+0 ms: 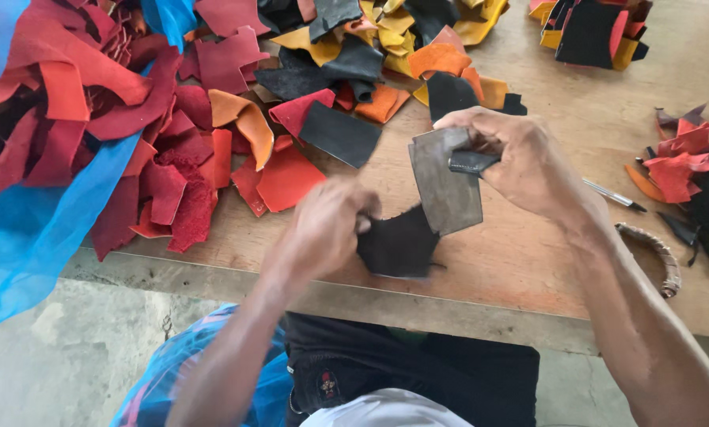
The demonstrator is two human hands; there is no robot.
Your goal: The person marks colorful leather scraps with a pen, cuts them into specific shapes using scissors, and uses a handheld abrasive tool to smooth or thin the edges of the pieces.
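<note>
As both grip, black scrap (398,245) between left hand (327,229), right hand (521,162).

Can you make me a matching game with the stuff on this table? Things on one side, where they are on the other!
Things:
1. blade
2. black scrap
3. pen
4. blue net

Places:
A. hanging over the table's left edge
B. in the left hand
C. lying on the table, right of the right hand
D. in the right hand

Pairs: 1-D, 2-B, 3-C, 4-A
</note>
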